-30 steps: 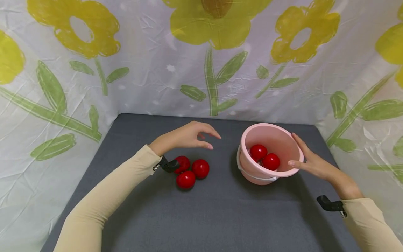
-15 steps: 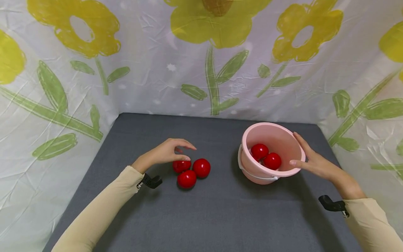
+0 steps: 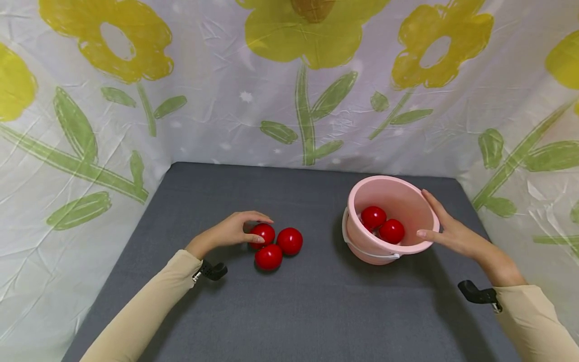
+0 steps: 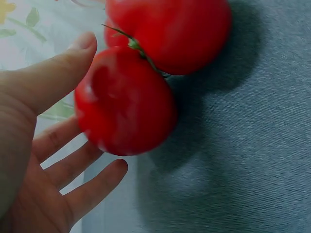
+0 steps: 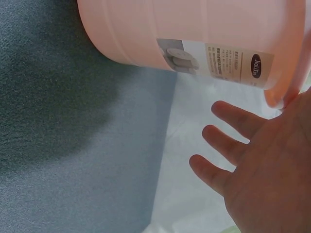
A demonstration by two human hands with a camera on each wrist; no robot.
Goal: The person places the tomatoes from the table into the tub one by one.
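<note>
Three red tomatoes sit bunched on the grey cloth in the head view. My left hand (image 3: 230, 230) is at the rear left tomato (image 3: 266, 233), thumb at its near side and the other fingers spread loosely behind it. The left wrist view shows this tomato (image 4: 126, 107) with its green stem; whether the fingertips press it I cannot tell. Close by are the front tomato (image 3: 269, 258) and the right tomato (image 3: 290, 241). My right hand (image 3: 457, 236) holds the rim of a tilted pink bucket (image 3: 368, 251), thumb inside, with several fingers off its wall in the right wrist view.
Inside the bucket lie tomatoes (image 3: 391, 231), one partly hidden. A white handle (image 3: 368, 254) hangs down its outside. Grey cloth (image 3: 294, 311) covers the table, and a flower-printed curtain (image 3: 217, 100) encloses the back and sides.
My left hand has come left and down from above the tomatoes to the rear left one. The right hand and the bucket have stayed in place.
</note>
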